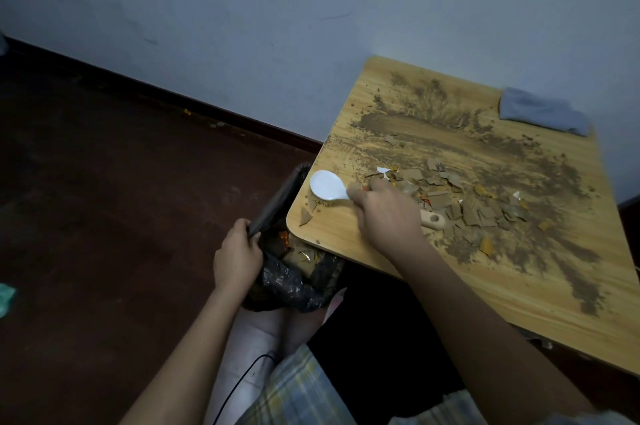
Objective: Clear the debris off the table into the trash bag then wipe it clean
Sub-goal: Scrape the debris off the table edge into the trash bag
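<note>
A person's right hand (384, 213) holds a white-headed brush (329, 186) in a closed grip, fingers curled round its handle, whose wooden end (433, 219) pokes out behind the fist. The brush head sits at the near-left corner of the wooden tabletop (346, 237), just ahead of the grip. The left hand (237, 256) pinches the rim of a black trash bag (294, 282), keeping it open below the tabletop's edge, under and to the left of the brush hand. Torn cardboard and wrapper scraps (460, 206) lie heaped just behind the grip, and brown dirt (408, 119) is smeared well beyond it. One scrap (304, 216) lies beside the brush head. Some scraps already show inside the bag, so clearing looks begun but far from done. A grey cloth (543, 111) waits at the far edge; wiping has apparently not started.
</note>
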{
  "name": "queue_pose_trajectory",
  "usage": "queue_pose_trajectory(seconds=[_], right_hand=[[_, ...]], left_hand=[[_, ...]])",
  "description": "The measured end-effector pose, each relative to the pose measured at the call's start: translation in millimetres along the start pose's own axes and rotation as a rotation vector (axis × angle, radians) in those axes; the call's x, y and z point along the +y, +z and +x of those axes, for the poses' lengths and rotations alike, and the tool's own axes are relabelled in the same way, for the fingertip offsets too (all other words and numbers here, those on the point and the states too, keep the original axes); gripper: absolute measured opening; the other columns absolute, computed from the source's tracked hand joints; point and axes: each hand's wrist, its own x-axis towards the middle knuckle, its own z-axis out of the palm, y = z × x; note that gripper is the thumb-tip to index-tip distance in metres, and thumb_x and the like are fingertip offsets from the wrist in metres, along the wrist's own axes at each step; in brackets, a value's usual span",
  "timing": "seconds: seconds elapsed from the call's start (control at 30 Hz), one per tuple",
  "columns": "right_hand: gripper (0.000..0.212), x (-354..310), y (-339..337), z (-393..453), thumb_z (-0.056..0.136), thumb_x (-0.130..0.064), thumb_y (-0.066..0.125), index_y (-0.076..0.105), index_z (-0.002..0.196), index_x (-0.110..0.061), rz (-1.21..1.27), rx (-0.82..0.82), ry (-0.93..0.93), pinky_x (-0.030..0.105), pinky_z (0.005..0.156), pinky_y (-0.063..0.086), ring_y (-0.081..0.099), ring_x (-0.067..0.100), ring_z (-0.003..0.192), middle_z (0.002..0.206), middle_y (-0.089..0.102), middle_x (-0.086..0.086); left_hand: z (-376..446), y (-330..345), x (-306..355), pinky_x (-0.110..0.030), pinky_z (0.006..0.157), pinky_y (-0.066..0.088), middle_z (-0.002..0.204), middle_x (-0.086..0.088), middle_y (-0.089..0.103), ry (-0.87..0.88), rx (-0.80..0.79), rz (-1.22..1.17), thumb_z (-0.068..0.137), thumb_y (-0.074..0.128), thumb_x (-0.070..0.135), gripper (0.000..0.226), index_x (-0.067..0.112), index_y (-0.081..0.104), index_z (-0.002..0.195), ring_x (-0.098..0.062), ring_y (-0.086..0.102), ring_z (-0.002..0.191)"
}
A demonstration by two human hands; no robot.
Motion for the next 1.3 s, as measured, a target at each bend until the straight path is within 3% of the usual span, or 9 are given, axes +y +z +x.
queue_pose_trajectory(seconds=[0.53,0.7,0.97,1.1,1.3], right_hand=[[0.03,-17.0,4.3,11.9,0.097,-0.016,0.047,0.059,0.124,-0.026,-0.024,-0.036,-0.048,0.03,0.063,0.035,0.057,0.026,0.09,0.104,0.053,0.006],[0.033,-13.9,4.5,-2.6,0.099,-0.02,0.044,0.055,0.129,-0.029,-0.029,-0.041,-0.127,0.029,0.064,0.031,0.058,0.026,0.097,0.118,0.054,0.007],[0.032,-10.7,-0.8,-0.1,0.096,-0.017,0.046,0.058,0.124,-0.026,-0.03,-0.031,-0.048,0.028,0.055,0.029,0.059,0.026,0.087,0.105,0.054,0.005],[0.033,-15.9,3.1,-2.5,0.098,-0.019,0.045,0.057,0.127,-0.028,-0.024,-0.052,-0.093,0.028,0.06,0.032,0.059,0.026,0.091,0.113,0.054,0.008],[0.036,-16.5,6.0,-16.9,0.097,-0.019,0.043,0.055,0.13,-0.027,-0.002,-0.067,-0.154,0.028,0.057,0.031,0.056,0.026,0.088,0.103,0.053,0.006]], left_hand=[[3.8,-3.4,-0.6,-0.044,0.079,0.045,0.108,-0.008,0.059,0.029,0.018,0.051,0.091,0.051,0.013,0.014,0.012,0.056,0.105,-0.037,0.057,0.097],[5.2,-1.3,-5.2,-0.042,0.076,0.042,0.107,-0.006,0.06,0.066,0.02,0.031,0.092,0.053,0.014,0.011,0.014,0.056,0.103,-0.034,0.057,0.097],[6.0,1.9,-4.0,-0.041,0.074,0.041,0.106,-0.005,0.06,0.091,0.025,0.019,0.091,0.054,0.015,0.012,0.015,0.057,0.103,-0.034,0.058,0.097],[7.3,1.2,-3.4,-0.041,0.075,0.041,0.105,-0.005,0.061,0.085,0.037,0.014,0.091,0.055,0.016,0.011,0.015,0.057,0.101,-0.034,0.058,0.097],[8.8,1.3,-4.2,-0.041,0.075,0.04,0.105,-0.004,0.061,0.069,0.038,0.013,0.091,0.054,0.017,0.01,0.016,0.057,0.101,-0.034,0.058,0.097]])
